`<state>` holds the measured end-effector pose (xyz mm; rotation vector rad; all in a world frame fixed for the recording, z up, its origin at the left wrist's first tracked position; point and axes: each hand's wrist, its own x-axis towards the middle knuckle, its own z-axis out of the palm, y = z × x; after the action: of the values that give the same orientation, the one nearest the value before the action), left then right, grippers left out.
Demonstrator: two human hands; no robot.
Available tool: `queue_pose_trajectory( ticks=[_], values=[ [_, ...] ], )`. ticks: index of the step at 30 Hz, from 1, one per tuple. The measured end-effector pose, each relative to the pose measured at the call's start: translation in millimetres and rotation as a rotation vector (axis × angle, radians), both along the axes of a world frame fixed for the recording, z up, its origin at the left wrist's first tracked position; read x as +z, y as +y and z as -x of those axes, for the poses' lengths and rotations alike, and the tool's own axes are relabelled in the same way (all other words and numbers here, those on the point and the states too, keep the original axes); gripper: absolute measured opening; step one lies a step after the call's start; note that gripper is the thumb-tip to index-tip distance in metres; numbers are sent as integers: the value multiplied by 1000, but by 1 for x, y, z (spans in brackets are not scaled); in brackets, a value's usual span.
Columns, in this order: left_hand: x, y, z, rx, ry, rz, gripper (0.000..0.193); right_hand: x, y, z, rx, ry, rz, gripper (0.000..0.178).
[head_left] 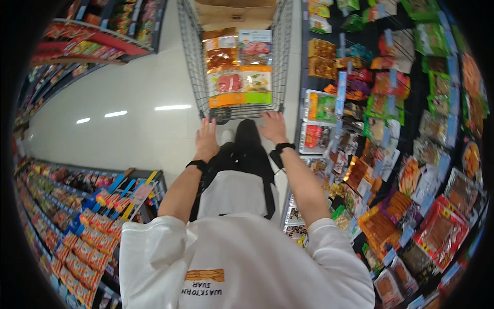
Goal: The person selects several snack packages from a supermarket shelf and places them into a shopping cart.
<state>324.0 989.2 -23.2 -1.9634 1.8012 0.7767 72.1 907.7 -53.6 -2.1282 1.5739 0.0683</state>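
Observation:
In front of me stands a wire shopping cart [188,62]. My left hand [207,140] is at its near left corner, fingers stretched out toward the rim. At the near right corner, my right hand [273,127] has its fingers spread against the edge. Neither hand holds a package. Inside the cart lie an orange-and-brown food packet [221,50], a pale packet with a red food picture [256,47], an orange-bottomed packet with a meat picture [228,85] and a green-bottomed packet [257,85]. Behind them is a brown paper or cardboard piece [235,15].
Close on the right runs a long shelf of packaged foods [360,129]. To the left stand a snack shelf [98,44] and a lower rack of orange-red packets [90,242]. Pale shiny floor [128,134] shows between them, and my shoe [248,129] is near the cart.

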Motion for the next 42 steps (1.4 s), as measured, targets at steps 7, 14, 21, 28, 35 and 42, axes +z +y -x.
queue_pose_trajectory(
  ticks=[7,14,21,28,35,42],
  values=[
    [-4,40,13,-17,0,-127,96,12,49,1,-227,81,-232,44],
    [-16,101,27,-139,-88,-150,100,18,114,21,-351,41,-306,48],
    [-14,164,53,-208,-129,-67,103,11,189,54,-344,-43,-194,55],
    [-12,207,90,-199,-219,-169,103,8,249,87,-344,-92,-84,47],
    [-16,269,111,-277,-167,-27,104,15,307,116,-311,-38,-80,59],
    [14,304,127,-310,-211,-67,108,15,349,108,-343,82,-70,60]
  ],
)
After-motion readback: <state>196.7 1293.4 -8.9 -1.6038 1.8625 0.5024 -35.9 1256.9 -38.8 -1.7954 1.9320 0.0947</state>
